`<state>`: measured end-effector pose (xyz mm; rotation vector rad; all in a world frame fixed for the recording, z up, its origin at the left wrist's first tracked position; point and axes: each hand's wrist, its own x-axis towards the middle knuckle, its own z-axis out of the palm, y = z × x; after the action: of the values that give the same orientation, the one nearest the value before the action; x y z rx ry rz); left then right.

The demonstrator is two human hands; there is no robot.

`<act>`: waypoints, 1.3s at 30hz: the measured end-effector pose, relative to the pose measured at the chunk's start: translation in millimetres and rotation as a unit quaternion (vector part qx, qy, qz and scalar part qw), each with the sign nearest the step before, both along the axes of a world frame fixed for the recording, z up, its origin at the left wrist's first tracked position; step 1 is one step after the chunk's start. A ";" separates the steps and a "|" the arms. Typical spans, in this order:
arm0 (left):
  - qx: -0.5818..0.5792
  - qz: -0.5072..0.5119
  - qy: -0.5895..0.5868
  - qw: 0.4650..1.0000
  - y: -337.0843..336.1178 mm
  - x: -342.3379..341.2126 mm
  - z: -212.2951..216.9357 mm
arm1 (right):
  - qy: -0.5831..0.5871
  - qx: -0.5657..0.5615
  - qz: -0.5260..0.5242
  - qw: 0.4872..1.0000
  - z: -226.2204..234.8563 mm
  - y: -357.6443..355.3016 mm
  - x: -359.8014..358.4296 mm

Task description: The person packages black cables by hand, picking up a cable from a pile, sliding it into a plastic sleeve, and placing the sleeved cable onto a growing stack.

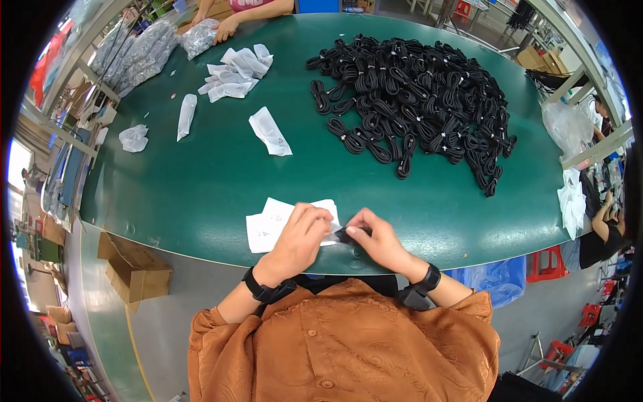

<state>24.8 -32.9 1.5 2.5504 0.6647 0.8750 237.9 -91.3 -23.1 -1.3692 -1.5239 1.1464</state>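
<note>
Close to the table's near edge, my left hand point(303, 234) is closed on a white plastic bag at the top of a small stack of flat white bags point(262, 228). My right hand point(375, 240) pinches a black cable bundle point(347, 235), whose end sits at the bag's mouth; fingers hide most of it. How far the bundle is inside the bag I cannot tell. A large heap of coiled black cables point(415, 94) covers the far right part of the table. Left of it lie a single filled white bag point(270, 131) and a pile of similar filled bags point(236, 74).
The green table point(201, 174) has a curved near edge. Farther left lie a slim white packet point(187, 117) and a crumpled bag point(134, 138). Another person's hand point(226, 29) touches clear packages point(200, 38) at the far side. An open carton point(136, 271) stands on the floor.
</note>
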 end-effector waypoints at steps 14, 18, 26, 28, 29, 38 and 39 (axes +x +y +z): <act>-0.446 0.066 -0.344 0.824 92.4 -29.1 35.8 | -0.091 0.344 -0.066 0.932 42.1 45.2 9.5; -0.187 0.181 -0.301 0.917 103.9 -32.9 54.1 | -0.448 0.288 -0.205 0.821 6.4 72.4 69.6; -0.089 0.084 -0.003 0.992 4.3 -5.0 -17.7 | -0.378 0.144 -0.224 0.887 -23.2 45.9 107.1; -0.042 0.114 0.022 0.992 -7.6 6.0 -23.8 | -0.330 0.140 -0.237 0.903 -13.8 30.1 103.4; -0.019 0.128 0.036 0.991 -9.6 7.5 -27.1 | -0.264 0.124 -0.225 0.930 -6.8 20.9 94.7; -0.253 0.170 -0.053 0.951 -6.9 -1.0 -30.3 | -0.145 0.184 0.024 0.972 25.3 -23.7 31.2; -0.272 0.169 -0.083 0.944 -6.9 -2.1 -35.0 | -0.145 0.185 0.025 0.972 24.9 -22.9 31.2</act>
<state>22.7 -39.8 -33.5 1.8811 1.1314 0.8511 269.1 -114.3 1.8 -1.2827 -1.8780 0.6615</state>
